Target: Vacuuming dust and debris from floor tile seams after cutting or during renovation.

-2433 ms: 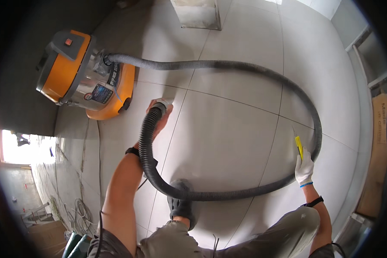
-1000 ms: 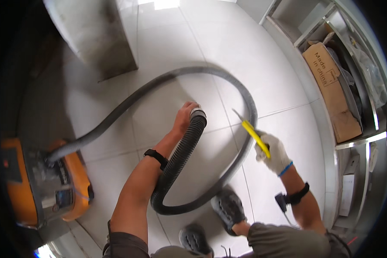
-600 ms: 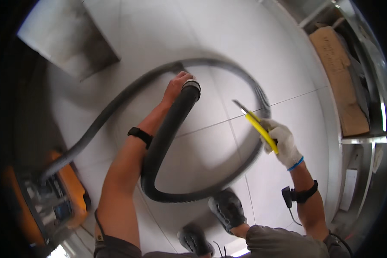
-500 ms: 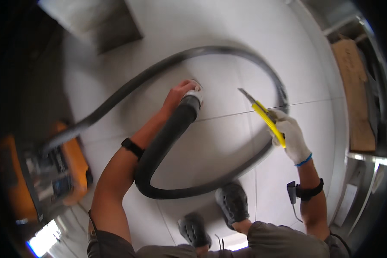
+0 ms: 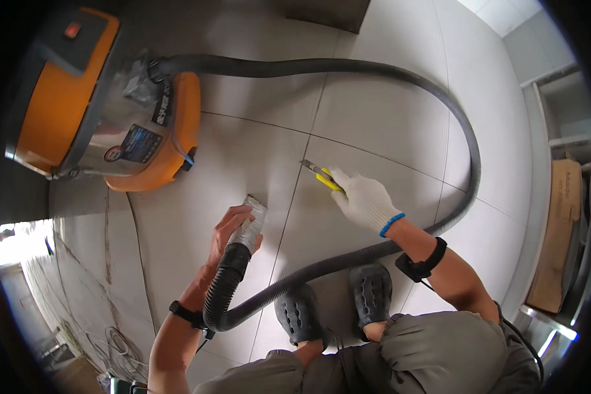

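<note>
Grey hose (image 5: pixel 400 72), one; yellow knife (image 5: pixel 323 177), one; two hands

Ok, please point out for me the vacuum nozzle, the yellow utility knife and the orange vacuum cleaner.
vacuum nozzle (image 5: pixel 251 220), head view, on its clear flat end beside the left hand.
yellow utility knife (image 5: pixel 323 176), head view, on the yellow handle just ahead of the gloved right hand.
orange vacuum cleaner (image 5: pixel 105 105), head view, on its metal drum.

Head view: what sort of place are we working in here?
Probably an indoor room under fit-out or renovation: bare large floor tiles, an orange canister vacuum with its long grey hose, loose cables on the floor, and cardboard leaning by the wall.
</note>
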Demonstrator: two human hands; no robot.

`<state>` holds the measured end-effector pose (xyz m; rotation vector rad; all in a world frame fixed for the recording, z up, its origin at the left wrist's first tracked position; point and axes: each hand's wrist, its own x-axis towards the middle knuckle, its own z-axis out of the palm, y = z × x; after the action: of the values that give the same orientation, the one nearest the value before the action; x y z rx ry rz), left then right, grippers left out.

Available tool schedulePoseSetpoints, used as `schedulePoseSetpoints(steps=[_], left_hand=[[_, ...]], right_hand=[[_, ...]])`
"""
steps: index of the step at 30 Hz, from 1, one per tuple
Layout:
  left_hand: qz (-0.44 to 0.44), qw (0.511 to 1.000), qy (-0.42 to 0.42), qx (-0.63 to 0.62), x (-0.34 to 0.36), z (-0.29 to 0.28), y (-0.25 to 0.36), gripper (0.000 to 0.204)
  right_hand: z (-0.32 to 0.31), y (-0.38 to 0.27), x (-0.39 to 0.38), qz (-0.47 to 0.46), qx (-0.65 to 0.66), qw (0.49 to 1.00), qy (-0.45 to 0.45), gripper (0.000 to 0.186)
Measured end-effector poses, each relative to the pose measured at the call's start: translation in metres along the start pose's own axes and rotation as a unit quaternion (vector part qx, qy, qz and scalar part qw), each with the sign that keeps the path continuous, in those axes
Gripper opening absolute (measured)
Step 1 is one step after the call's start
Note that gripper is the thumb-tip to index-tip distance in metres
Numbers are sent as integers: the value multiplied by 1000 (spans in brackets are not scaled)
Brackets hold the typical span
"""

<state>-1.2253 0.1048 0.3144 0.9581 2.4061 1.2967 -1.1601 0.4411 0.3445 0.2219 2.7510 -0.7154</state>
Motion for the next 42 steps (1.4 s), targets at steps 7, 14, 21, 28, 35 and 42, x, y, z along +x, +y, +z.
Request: schedulePoseSetpoints(steps=[7,14,21,28,35,42], left_hand=[[-34,998,15,-44,11,0,17,41],[-22,998,44,-29,6,8,8,41],[-62,994,85,-37,-18,10,-1,43],[-143,953,245,105,-32,-34,-33,40],[-42,984,157,-72,66,26,-34,40],[-13,991,130,1,106,54,14,33]], right_hand=[[8,-26,36,-35,-69,996,-46,37],[12,-39,47,-26,-77,992,-98,39],[36,-61,21,-114,-72,973,-186,40],[56,2,14,-45,13,999,-25,51],[69,26,-2,-6,131,988,77,50],[36,29,-8,164,506,843,79,26]])
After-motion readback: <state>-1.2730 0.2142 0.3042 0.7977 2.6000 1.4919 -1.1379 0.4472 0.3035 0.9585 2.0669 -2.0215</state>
